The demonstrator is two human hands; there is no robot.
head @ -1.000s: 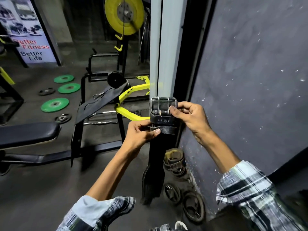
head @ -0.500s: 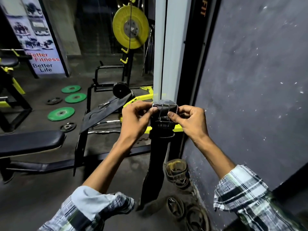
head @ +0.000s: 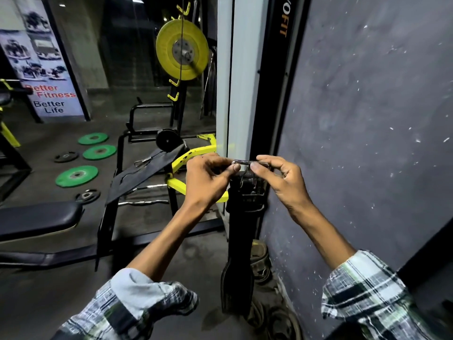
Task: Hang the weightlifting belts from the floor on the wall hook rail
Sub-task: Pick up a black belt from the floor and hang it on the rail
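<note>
Head view. Item: black weightlifting belt (head: 241, 231), hanging lengthwise beside the grey wall (head: 367, 143), tail just above the floor (head: 171, 253). Left hand (head: 208, 177) and right hand (head: 279, 177) both pinch the metal buckle (head: 247, 163), now tipped flat; a second ago it stood upright and lower. Judgement: buckle being readied for a hook. Hook rail not in view. More belts (head: 261, 263) lie coiled on the floor, unhung.
</note>
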